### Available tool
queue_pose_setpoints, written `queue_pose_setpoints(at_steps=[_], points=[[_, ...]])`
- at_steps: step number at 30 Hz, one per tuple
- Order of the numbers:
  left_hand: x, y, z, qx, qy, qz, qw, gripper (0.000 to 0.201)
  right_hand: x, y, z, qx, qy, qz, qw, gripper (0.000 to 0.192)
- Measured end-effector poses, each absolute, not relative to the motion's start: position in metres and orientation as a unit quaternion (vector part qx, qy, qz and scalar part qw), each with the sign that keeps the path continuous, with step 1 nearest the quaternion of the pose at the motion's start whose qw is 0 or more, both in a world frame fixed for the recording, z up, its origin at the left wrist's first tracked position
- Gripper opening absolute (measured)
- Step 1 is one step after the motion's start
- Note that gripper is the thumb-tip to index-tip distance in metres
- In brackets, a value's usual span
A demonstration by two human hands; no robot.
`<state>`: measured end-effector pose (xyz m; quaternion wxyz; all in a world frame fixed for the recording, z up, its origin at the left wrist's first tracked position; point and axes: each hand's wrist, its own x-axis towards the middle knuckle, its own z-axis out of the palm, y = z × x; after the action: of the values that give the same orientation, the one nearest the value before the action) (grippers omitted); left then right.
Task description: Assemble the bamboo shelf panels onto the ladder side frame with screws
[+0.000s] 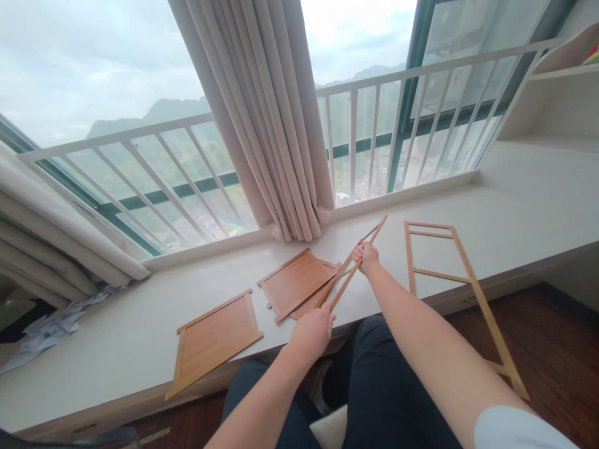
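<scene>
Both hands, left point(312, 330) and right point(366, 255), gripped a thin bamboo frame point(352, 269); twisting risked snapping its slender rails.

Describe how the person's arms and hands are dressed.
Both forearms are bare, and the left hand and right hand wear no gloves, rings or watch that show. A short pale blue-white sleeve covers the right upper arm.

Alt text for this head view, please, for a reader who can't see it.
Both hands, left hand and right hand, grip a thin wooden frame over a white window ledge. Two wooden panels lie left, a ladder-like frame right.
</scene>
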<state>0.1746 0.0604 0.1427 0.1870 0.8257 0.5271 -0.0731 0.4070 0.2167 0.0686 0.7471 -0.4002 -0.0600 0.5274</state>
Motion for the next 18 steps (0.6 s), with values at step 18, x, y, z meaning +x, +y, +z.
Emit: queue_pose_setpoints(at_steps=[18], points=[[0.085,0.043,0.153,0.830,0.452,-0.017,0.325,0.043,0.362,0.151,0.100,-0.372,-0.074,0.437,0.816,0.030]])
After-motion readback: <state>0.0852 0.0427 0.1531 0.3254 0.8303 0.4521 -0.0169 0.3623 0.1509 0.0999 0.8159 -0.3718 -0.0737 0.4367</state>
